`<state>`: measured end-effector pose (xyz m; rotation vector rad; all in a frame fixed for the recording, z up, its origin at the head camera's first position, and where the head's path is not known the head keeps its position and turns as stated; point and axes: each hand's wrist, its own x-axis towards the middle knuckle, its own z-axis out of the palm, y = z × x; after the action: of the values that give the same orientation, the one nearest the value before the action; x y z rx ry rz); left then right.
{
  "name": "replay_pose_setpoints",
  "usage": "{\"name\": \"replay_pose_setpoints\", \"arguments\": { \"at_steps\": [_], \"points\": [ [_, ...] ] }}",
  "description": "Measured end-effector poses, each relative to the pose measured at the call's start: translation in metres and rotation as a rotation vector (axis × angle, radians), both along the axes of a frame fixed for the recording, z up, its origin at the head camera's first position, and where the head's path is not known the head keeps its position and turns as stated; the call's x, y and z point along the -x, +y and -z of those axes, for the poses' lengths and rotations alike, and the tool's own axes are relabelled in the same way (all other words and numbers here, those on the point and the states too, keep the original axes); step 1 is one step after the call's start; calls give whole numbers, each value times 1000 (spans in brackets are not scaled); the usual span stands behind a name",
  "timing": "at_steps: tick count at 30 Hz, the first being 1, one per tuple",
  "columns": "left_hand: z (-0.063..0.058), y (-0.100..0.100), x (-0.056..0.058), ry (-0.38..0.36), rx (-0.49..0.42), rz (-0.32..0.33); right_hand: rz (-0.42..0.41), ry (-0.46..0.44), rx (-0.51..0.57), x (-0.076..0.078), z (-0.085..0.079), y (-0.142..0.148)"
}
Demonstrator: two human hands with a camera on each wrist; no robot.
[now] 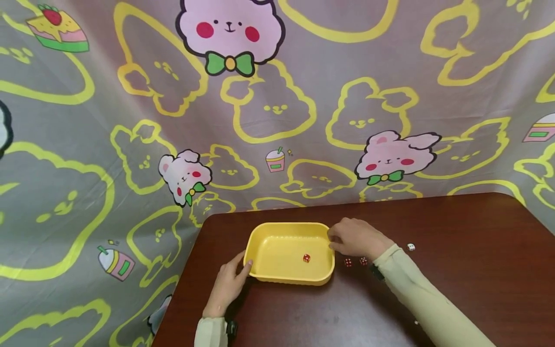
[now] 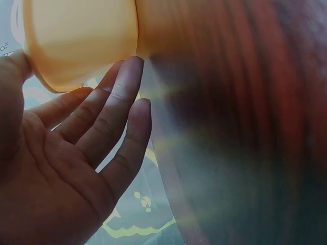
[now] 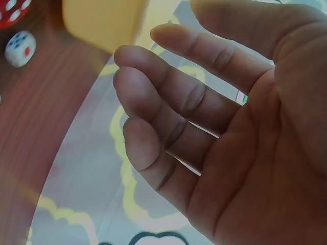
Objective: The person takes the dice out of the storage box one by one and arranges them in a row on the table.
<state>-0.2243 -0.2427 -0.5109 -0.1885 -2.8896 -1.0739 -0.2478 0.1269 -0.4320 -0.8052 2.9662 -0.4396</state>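
Note:
My left hand (image 1: pixel 227 285) holds the left end of a yellow rectangular tray (image 1: pixel 289 279). Its thumb lies on the rim, while its fingers spread along the outer wall, as the left wrist view shows. At the tray's right end is my right hand (image 1: pixel 356 238), fingertips over the far right rim. In the right wrist view its palm is bare, with the fingers loosely bent and nothing seen between them. A red die (image 1: pixel 306 258) lies in the tray. Two more red dice, one (image 1: pixel 348 262) nearer the tray and another (image 1: pixel 363 260), lie close to the right wrist.
A white die (image 1: pixel 411 246) sits on the brown table (image 1: pixel 468 250), right of the right forearm. Another small white thing (image 1: pixel 416 322) shows beside the right sleeve, partly hidden. Patterned fabric (image 1: pixel 303 120) hangs behind and along the left side of the table.

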Motion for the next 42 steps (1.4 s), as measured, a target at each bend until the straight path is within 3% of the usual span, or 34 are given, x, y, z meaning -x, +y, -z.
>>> {"name": "replay_pose_setpoints", "arguments": {
  "at_steps": [18, 29, 42],
  "points": [
    [0, -2, 2, 21, -2, -4, -71, 11, -40, 11, -14, -48],
    [1, 1, 0, 33, -10, 31, -82, -104, -33, 19, -13, -68],
    [-1, 1, 1, 24, 3, 0, -66, -183, -73, 35, -6, -81]
  ]
}}
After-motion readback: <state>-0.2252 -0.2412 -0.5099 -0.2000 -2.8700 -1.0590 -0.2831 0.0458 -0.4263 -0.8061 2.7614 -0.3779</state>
